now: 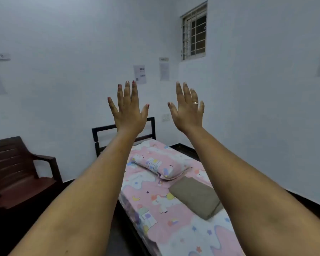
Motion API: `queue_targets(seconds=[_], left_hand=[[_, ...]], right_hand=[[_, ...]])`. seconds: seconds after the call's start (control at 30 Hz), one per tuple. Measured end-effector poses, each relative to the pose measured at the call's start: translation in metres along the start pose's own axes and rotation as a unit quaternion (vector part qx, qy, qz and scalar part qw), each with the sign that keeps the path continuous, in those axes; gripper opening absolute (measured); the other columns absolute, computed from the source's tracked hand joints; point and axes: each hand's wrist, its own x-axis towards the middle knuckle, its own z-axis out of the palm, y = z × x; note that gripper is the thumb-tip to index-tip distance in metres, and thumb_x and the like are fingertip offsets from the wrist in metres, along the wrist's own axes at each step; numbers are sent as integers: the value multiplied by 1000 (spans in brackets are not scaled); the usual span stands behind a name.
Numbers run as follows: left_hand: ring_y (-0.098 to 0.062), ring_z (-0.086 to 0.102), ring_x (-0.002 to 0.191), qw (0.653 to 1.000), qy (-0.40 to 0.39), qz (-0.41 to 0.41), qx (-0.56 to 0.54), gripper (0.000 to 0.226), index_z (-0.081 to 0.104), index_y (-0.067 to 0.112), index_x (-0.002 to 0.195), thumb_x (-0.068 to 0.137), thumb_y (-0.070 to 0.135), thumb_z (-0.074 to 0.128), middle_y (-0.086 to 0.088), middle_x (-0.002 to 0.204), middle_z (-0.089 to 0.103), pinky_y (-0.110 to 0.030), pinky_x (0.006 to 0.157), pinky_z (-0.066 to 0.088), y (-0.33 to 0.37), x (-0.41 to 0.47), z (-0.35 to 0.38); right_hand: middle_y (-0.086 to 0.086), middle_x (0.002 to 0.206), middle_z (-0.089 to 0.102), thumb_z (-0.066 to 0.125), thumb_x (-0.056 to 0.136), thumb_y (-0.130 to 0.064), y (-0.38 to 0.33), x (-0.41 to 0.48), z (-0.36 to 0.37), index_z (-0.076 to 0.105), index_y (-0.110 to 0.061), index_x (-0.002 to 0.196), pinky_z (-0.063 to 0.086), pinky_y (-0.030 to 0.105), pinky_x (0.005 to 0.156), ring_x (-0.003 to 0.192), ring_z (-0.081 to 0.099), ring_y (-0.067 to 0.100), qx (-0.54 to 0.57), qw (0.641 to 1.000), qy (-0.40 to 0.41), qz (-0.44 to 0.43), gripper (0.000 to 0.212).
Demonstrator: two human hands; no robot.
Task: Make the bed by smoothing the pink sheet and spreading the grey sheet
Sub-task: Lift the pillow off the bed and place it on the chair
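A pink sheet (151,191) with a unicorn print covers the single bed at lower centre. On it lies a folded grey sheet (195,197), toward the bed's right side. A matching pink pillow (160,166) rests askew just beyond the grey sheet. My left hand (128,110) and my right hand (187,109) are both raised in front of me, backs toward the camera, fingers straight and spread. They hang in the air well above the bed and touch nothing. My right forearm hides part of the bed's right edge.
A black metal headboard (100,133) stands at the bed's far end against the white wall. A dark brown chair (17,172) sits to the left of the bed. A barred window (194,32) and papers (139,73) are on the walls. The floor is dark.
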Motion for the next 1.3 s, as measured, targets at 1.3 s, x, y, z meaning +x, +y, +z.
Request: queue_targets(seconds=[1.3], left_hand=[[-19, -21, 144, 949, -284, -127, 60, 73, -15, 23, 149, 97, 53, 28, 2, 158, -16, -55, 112, -10, -237, 39, 406]], right_hand=[[-8, 161, -3, 26, 102, -44, 23, 102, 500, -3, -34, 152, 8, 51, 115, 148, 2, 21, -17, 951, -305, 45, 59]])
